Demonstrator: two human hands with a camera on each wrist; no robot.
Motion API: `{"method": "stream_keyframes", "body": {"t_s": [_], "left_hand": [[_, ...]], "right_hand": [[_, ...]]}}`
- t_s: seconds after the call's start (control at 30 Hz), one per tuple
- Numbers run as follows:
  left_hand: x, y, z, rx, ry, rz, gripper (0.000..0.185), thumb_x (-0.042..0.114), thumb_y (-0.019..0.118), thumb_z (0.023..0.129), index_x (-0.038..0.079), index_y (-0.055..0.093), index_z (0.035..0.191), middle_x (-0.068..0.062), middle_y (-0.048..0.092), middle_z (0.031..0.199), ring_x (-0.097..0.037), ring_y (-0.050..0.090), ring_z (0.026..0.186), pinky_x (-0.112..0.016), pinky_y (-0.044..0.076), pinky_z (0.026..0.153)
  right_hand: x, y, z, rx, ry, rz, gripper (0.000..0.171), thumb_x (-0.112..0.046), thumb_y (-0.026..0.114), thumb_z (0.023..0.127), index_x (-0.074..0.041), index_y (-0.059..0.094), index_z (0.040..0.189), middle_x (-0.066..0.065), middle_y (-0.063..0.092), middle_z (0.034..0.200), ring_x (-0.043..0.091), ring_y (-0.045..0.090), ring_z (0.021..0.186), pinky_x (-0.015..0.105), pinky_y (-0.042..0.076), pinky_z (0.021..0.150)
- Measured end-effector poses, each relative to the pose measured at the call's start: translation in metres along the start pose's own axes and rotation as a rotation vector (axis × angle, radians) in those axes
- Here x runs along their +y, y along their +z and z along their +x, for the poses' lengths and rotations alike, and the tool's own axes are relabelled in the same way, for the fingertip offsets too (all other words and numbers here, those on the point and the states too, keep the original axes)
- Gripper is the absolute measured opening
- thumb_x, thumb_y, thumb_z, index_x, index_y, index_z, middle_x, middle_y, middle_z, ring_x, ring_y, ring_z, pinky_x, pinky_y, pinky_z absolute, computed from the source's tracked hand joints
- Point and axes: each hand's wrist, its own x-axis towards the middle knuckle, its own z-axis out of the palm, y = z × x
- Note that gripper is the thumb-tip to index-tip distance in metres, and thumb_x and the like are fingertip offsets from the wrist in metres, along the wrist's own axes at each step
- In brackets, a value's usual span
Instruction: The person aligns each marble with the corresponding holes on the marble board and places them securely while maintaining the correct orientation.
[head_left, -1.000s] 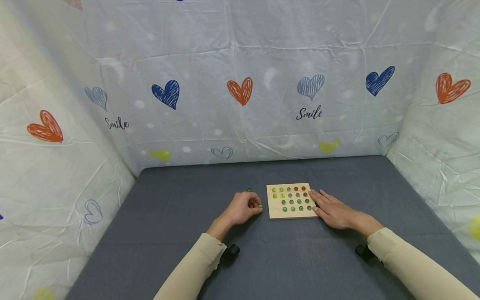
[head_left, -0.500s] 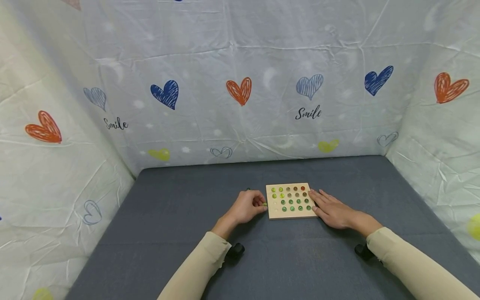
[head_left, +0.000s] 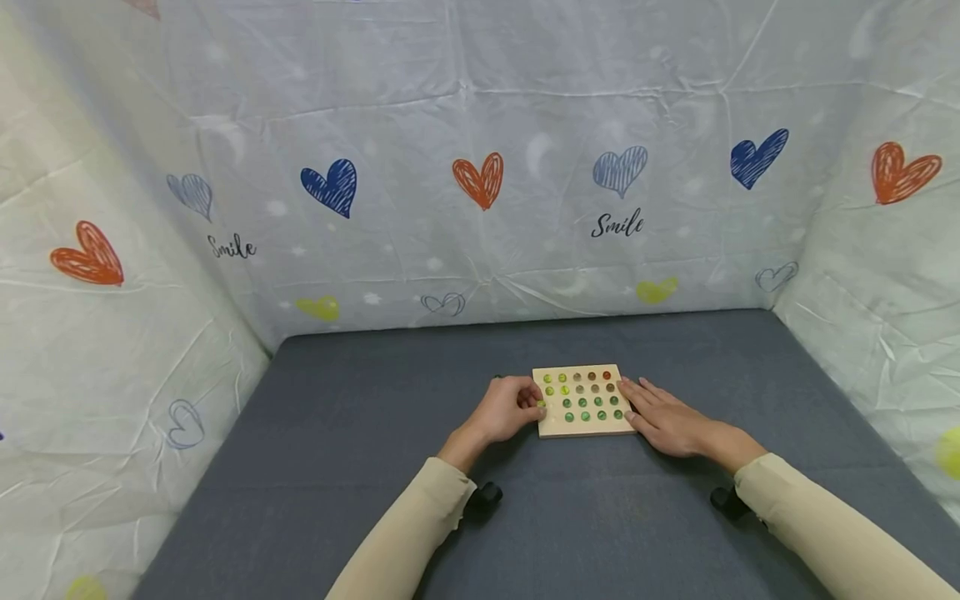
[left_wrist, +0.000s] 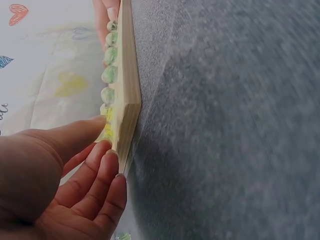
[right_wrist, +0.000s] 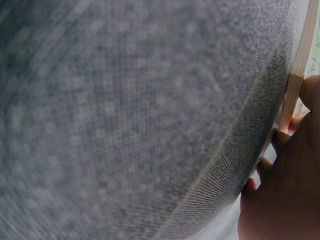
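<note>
The grey cloth table fills the lower half of the head view, and just right of its centre lies my wooden board, a pale square with rows of small glass marbles seated in its holes: greens along the near rows, yellow-green at the left, brownish ones and one red toward the far right corner. My right hand rests flat against the board's right edge, fingers straight and relaxed, holding nothing, just steadying it. My left hand sits at the board's left edge, fingers curled, pinching a yellow-green marble at the tips; in the left wrist view my fingertips touch the board's side just below the row of marbles. To do this well, I judge I should keep the right palm pressing lightly so the board cannot slide, bring the marble straight down over an empty hole near the left column, and let go only once it sits in the dimple, since glass will roll on the cloth. One more marble lies on the table just beyond my left hand.
</note>
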Motion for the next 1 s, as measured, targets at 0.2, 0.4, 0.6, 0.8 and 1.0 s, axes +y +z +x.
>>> {"method": "stream_keyframes", "body": {"t_s": [0.2, 0.4, 0.6, 0.8, 1.0], "left_hand": [[0.0017, 0.0035, 0.0048, 0.002, -0.010, -0.004, 0.010, 0.009, 0.078, 0.092, 0.006, 0.070, 0.097, 0.000, 0.064, 0.083, -0.010, 0.056, 0.072, -0.026, 0.048, 0.069], [0.0039, 0.0067, 0.0071, 0.010, -0.009, -0.005, 0.009, 0.007, 0.076, 0.092, 0.004, 0.071, 0.098, -0.002, 0.064, 0.084, -0.011, 0.056, 0.073, -0.027, 0.048, 0.069], [0.0059, 0.0092, 0.0085, 0.015, -0.007, 0.001, 0.008, 0.006, 0.075, 0.092, 0.003, 0.071, 0.098, -0.003, 0.065, 0.084, -0.011, 0.056, 0.072, -0.027, 0.047, 0.068], [0.0065, 0.0083, 0.0082, 0.015, -0.011, 0.013, 0.009, 0.006, 0.075, 0.093, 0.003, 0.072, 0.101, -0.003, 0.065, 0.085, -0.011, 0.057, 0.073, -0.027, 0.048, 0.069], [0.0057, 0.0050, 0.0040, 0.015, -0.012, 0.018, 0.013, 0.007, 0.076, 0.092, 0.002, 0.072, 0.103, -0.003, 0.067, 0.087, -0.012, 0.059, 0.074, -0.028, 0.050, 0.070]], "right_hand": [[-0.0017, -0.0020, 0.0003, 0.000, 0.007, 0.012, 0.060, -0.030, 0.039, 0.113, 0.002, 0.022, 0.160, 0.024, 0.020, 0.166, 0.050, 0.015, 0.152, 0.062, 0.017, 0.120], [-0.0013, -0.0018, 0.0004, -0.003, 0.000, 0.017, 0.059, -0.027, 0.040, 0.112, 0.003, 0.022, 0.160, 0.025, 0.020, 0.166, 0.051, 0.015, 0.151, 0.063, 0.016, 0.119], [-0.0040, -0.0018, 0.0007, -0.015, 0.015, 0.001, 0.059, -0.030, 0.037, 0.113, 0.001, 0.022, 0.161, 0.023, 0.019, 0.167, 0.049, 0.014, 0.152, 0.061, 0.016, 0.120], [-0.0033, -0.0020, 0.0012, -0.020, 0.019, -0.001, 0.060, -0.031, 0.037, 0.113, 0.001, 0.021, 0.161, 0.023, 0.019, 0.167, 0.049, 0.014, 0.152, 0.062, 0.016, 0.120], [-0.0004, -0.0003, 0.0004, -0.006, 0.003, 0.009, 0.060, -0.032, 0.037, 0.113, 0.002, 0.023, 0.161, 0.025, 0.020, 0.166, 0.051, 0.015, 0.151, 0.063, 0.016, 0.119]]}}
